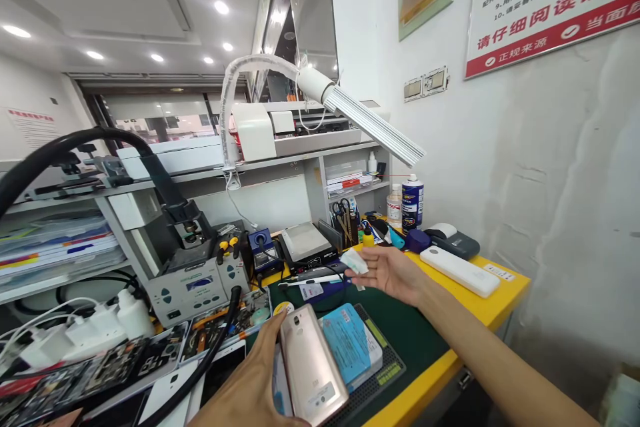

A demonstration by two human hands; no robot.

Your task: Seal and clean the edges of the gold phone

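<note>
My left hand (250, 383) is wrapped round a rose-gold smartphone (314, 363), its back facing up and tilted toward me. The thumb lies along the bottom edge and a finger reaches up the left side. Out ahead and to the right, my right hand (387, 275) is turned partly palm-up. Its fingertips hold a small white and pale-blue packet (355, 261), whose exact kind I cannot make out. Just right of the phone, a light-blue box (350, 340) with a white side rests on a dark mat (390, 363).
At left are a grey rework station (193, 297), trays of circuit boards (220, 327) and a power strip (85, 333). A black hose (215, 347) crosses the lower left. A spray can (413, 203) and white power bank (460, 270) stand right. Above hangs a lamp (375, 123).
</note>
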